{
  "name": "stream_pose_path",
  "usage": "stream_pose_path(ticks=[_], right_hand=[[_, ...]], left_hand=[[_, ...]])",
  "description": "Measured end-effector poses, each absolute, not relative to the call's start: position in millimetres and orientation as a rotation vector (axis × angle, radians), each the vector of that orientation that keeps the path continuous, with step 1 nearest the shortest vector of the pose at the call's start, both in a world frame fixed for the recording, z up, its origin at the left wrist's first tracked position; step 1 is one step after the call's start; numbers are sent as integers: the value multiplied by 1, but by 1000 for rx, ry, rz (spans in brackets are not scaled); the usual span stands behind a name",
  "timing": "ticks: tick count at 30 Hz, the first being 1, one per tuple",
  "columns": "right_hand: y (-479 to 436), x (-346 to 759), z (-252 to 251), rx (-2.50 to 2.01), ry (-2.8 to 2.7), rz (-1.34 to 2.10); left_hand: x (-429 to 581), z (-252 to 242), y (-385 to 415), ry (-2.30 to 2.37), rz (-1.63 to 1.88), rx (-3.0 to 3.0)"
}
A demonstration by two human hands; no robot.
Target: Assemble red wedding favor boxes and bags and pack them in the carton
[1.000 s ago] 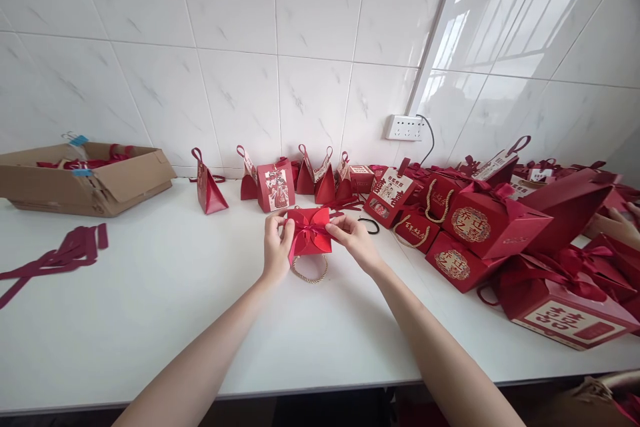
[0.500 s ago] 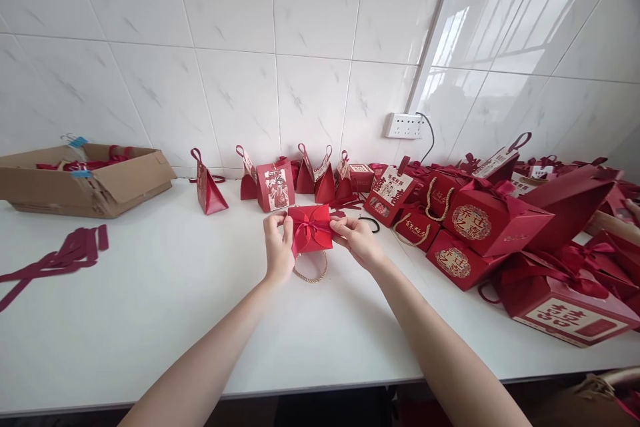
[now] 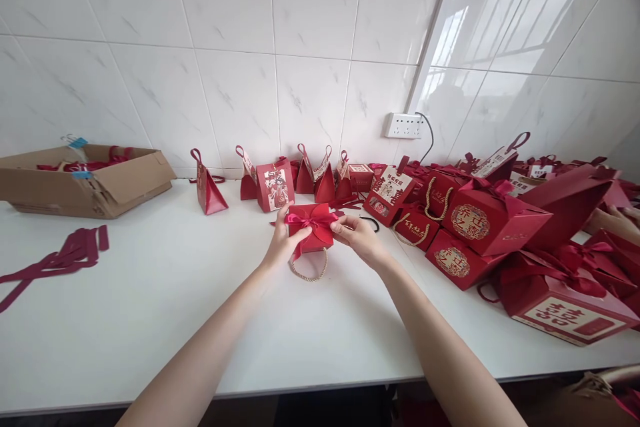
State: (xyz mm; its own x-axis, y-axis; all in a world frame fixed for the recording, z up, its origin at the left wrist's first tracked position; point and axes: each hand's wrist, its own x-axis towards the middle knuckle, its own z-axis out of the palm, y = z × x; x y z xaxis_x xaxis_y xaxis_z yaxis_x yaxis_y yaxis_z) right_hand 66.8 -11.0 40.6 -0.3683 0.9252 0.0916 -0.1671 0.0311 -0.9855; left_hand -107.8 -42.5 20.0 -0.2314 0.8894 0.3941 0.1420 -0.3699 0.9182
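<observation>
Between my hands on the white table is a small red gift box (image 3: 320, 240) with a dark pink ribbon (image 3: 311, 219) tied in a bow across its top. A twisted gold cord handle (image 3: 310, 278) loops out on its near side. My left hand (image 3: 283, 245) grips the left side of the box, thumb over the top near the bow. At the right edge my right hand (image 3: 361, 235) pinches the ribbon's right end, fingertips close against the box. The undersides of the fingers are partly hidden.
An open cardboard box (image 3: 90, 193) with red pieces stands at left, behind loose ribbon strips (image 3: 70, 257). Small red triangular boxes (image 3: 210, 193) line the wall. Many finished red gift boxes (image 3: 500, 217) are piled at right, where another person's hand (image 3: 617, 223) shows.
My left thumb has moved rightward onto the top of the box, and the bow now spreads wider towards both sides. Another person's hand has come further into view at far right.
</observation>
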Motion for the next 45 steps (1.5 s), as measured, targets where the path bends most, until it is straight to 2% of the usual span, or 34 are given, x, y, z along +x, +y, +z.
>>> stream_pose_path(ticks=[3,9,13,23,36,45], right_hand=[[-11,71,45,-887,-1405,1465],[-14,81,53,-1042,-1702,1350],[-17,83,54,-1067,-1828,1385],[-21,87,58,-974,-2109,1406],[-11,65,35,-835,-1650,1264],[-9,59,30,-759,-1510,1379]], left_hand=[[-108,26,-46,1179,1526,1312],[-109,29,-48,1364,1543,1365],[-106,32,-51,1328,1532,1355],[-101,32,-50,1392,1571,1358],[-103,29,-48,1362,1558,1380],[-99,24,-52,1424,1713,1409]])
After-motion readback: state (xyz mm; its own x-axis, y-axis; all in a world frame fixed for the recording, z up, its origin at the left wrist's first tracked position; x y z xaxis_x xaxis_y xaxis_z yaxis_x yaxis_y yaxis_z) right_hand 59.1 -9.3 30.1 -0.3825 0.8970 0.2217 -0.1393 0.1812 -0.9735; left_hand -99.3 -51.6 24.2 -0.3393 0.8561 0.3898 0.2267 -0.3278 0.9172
